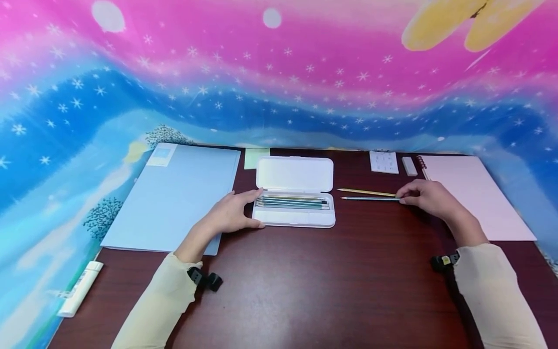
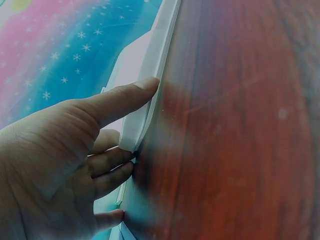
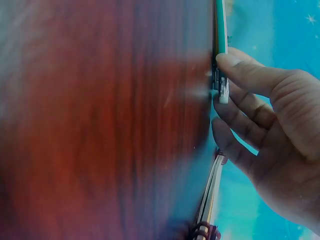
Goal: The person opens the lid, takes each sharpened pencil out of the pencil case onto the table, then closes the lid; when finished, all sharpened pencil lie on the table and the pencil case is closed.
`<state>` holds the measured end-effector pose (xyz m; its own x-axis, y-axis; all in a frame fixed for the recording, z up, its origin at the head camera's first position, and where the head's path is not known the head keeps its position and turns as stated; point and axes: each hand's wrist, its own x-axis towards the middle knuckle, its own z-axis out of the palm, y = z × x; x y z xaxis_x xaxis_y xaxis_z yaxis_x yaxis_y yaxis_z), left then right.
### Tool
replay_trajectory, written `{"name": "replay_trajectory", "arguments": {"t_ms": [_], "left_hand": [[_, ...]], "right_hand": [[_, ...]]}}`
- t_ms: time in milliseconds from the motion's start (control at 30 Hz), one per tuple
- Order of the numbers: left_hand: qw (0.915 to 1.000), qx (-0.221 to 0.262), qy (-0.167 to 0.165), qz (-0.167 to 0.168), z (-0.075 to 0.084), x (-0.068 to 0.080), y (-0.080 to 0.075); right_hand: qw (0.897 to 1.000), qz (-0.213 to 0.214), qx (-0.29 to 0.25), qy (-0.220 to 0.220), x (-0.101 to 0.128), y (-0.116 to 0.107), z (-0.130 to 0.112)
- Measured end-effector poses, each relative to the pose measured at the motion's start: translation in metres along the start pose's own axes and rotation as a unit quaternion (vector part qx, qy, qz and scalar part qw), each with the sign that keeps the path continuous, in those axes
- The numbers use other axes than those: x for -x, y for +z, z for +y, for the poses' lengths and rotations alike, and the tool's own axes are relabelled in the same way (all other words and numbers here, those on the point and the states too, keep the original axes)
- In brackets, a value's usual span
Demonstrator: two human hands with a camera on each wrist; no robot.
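Two cream sleeves come in low over the dark red desk (image 1: 305, 291), a small black wrist clip on each. Left hand (image 1: 231, 215) sits at the left end of the open white case (image 1: 296, 218), thumb along the near edge and fingers (image 2: 125, 97) on the end wall, curled round the corner and gripping it. In the case tray lie several pencils (image 1: 292, 202), teal and grey, side by side lengthwise. Lid stands open behind the tray, inside plain white.

Right hand (image 1: 429, 198) is right of the case, fingers (image 3: 250, 75) pinching the back end of a green pencil (image 1: 370, 198) that lies flat on the desk, tip toward the case. Yellow pencil (image 1: 366, 192) lies just behind it, almost parallel, not touched.

Rest: blue folder (image 1: 174, 198) left of the case, pale label square in its far corner, no writing readable. Green sticky note (image 1: 256, 157) between folder and case lid. White card (image 1: 383, 162) with small print behind the pencils, too small to read. White eraser (image 1: 409, 166) next to it. Pink spiral notebook (image 1: 475, 194) at far right, binding on its left side. White tube (image 1: 80, 288) at the desk's near left edge, print on it unreadable. Backdrop of pink and blue cloth (image 1: 279, 72) with white stars.
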<state>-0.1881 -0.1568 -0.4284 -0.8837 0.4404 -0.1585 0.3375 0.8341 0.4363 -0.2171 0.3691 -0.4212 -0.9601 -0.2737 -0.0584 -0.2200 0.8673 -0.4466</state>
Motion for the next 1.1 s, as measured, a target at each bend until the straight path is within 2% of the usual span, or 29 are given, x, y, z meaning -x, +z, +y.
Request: {"name": "replay_trajectory", "arguments": {"t_ms": [700,1100], "left_hand": [[1.0000,0.002,0.005,-0.002,0.002,0.001,-0.003],[1.0000,0.004,-0.002,-0.008,0.002,0.002,-0.003]], "right_hand": [[0.998,-0.012,0.065,-0.022,-0.024,-0.002,-0.009],[0.998,-0.014,0.055,-0.013,-0.024,0.001,-0.011]]}}
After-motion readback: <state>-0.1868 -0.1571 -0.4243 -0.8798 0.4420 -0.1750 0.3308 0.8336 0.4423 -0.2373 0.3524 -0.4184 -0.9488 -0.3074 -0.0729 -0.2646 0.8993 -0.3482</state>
